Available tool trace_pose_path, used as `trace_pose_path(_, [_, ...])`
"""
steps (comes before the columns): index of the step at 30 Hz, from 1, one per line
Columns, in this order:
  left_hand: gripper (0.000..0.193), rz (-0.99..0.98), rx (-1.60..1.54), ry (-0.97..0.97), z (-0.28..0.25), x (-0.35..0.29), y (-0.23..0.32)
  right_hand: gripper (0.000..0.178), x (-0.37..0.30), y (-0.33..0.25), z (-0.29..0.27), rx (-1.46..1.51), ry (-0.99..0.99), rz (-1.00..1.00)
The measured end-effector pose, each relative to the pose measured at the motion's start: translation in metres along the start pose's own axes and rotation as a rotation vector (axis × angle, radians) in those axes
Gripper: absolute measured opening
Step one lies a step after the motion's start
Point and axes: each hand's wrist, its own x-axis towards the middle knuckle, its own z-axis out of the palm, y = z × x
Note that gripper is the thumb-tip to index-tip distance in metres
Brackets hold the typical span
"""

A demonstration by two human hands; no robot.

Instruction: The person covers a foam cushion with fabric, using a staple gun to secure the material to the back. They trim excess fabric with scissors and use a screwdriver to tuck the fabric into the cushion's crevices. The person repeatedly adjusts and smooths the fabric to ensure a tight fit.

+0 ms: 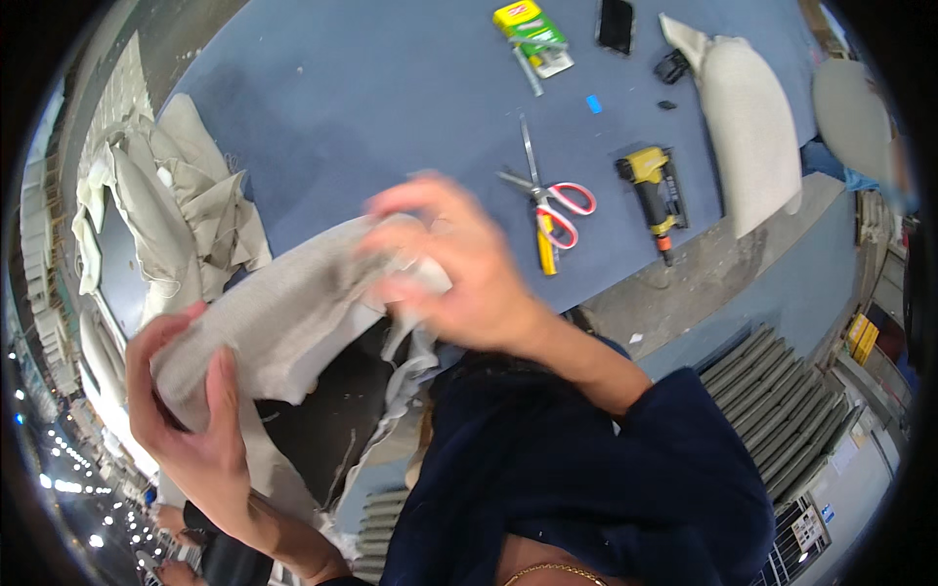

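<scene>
A curved piece covered in beige-grey fabric (269, 308) is held up over the near edge of the blue table (391, 107). My left hand (200, 430) wraps round its left end, thumb on the near side. At the other end, my right hand (469, 278), smeared by motion, has its fingers curled over the fabric. Loose fabric strips and threads (401, 381) hang below, beside a dark surface. Red-and-white handled scissors (562, 210) lie partly open to the right, touching a yellow-handled tool (547, 254). Farther right rests a yellow and black staple gun (650, 190).
A yellow-green box (535, 39) with staple strips and a black phone (616, 24) lie at the back. A beige covered cushion (757, 132) sits at the table's right edge. Crumpled beige fabric (181, 215) heaps at left. Grey stacked panels (777, 420) stand at lower right.
</scene>
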Motion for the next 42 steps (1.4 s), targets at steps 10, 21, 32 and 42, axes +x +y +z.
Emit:
trace_pose_path(10, [0.04, 0.127, -0.082, 0.127, 0.022, -0.005, 0.038, 0.085, -0.184, 0.219, -0.243, -1.171, 0.245, 1.058])
trace_pose_path(21, [0.038, 0.228, 0.047, 0.241, 0.051, 0.026, 0.022, 0.019, -0.095, 0.096, -0.207, -0.206, -0.103, 0.768])
trace_pose_path(32, [0.04, 0.175, 0.182, 0.181, 0.065, 0.045, 0.035, 0.017, -0.007, -0.05, -0.07, 0.108, -0.089, 0.383])
trace_pose_path(42, [0.039, 0.226, 0.272, 0.093, 0.049, 0.037, 0.055, 0.027, 0.015, -0.048, -0.066, 0.05, -0.165, 0.319])
